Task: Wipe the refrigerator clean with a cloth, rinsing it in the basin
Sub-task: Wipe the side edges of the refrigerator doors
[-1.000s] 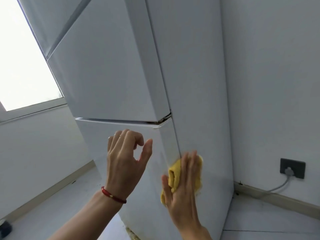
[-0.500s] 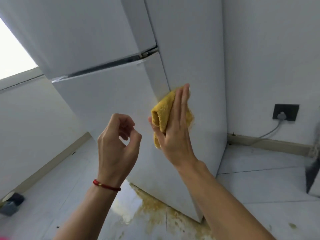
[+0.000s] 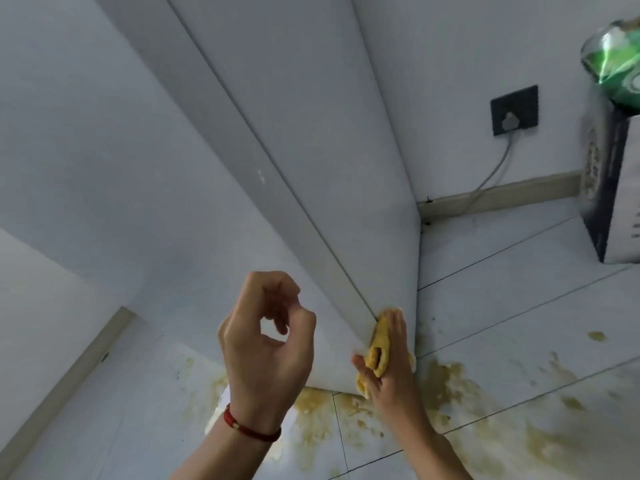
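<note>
The white refrigerator [image 3: 311,140] fills the upper left, seen from low down near its bottom corner. A yellow cloth [image 3: 379,342] lies against the lower side panel, right at the front corner edge just above the floor. My right hand [image 3: 394,370] presses the cloth flat to the panel with straight fingers, thumb beside it. My left hand [image 3: 266,351], with a red cord at the wrist, hovers in front of the door, fingers curled in toward the thumb and holding nothing. No basin is in view.
Yellow-brown stains [image 3: 450,386] spread over the white floor tiles under and beside the fridge. A dark wall socket [image 3: 514,110] with a grey cable sits behind it. At the right edge stands a dark box [image 3: 620,188] with a green shiny thing [image 3: 616,64] on top.
My right hand has slid the cloth down the side panel from mid height to the bottom corner. My view has dropped with it. My left hand's fingers have curled in further.
</note>
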The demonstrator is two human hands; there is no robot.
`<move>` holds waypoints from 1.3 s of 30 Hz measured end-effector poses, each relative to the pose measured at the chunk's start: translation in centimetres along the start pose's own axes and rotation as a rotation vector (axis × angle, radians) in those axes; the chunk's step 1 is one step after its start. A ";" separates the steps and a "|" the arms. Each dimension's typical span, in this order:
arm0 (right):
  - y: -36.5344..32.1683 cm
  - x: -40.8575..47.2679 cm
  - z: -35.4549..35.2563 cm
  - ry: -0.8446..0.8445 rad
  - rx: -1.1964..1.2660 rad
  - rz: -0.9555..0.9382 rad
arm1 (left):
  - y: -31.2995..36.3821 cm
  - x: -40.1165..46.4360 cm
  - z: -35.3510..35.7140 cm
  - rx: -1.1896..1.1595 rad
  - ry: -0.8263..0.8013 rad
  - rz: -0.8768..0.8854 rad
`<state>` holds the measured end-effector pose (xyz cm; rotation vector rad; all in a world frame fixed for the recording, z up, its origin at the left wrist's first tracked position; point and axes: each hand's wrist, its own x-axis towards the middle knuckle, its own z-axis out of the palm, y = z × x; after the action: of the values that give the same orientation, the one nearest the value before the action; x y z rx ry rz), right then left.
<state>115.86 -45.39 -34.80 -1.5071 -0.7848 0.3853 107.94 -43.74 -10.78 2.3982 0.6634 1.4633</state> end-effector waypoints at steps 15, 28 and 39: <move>2.0 -1.9 -0.2 -0.067 0.013 0.091 | -0.3 -1.2 -0.7 0.160 -0.187 0.069; -10.8 2.6 0.2 0.048 -0.004 -0.382 | -0.7 -0.2 0.2 0.125 -0.125 0.008; 5.7 -3.2 2.0 -0.019 -0.032 0.237 | -0.9 -2.0 -1.5 0.146 -0.291 -0.057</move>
<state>113.63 -45.74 -41.25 -1.6341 -0.6311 0.5661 105.58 -43.98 -12.07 2.6066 0.7817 1.0453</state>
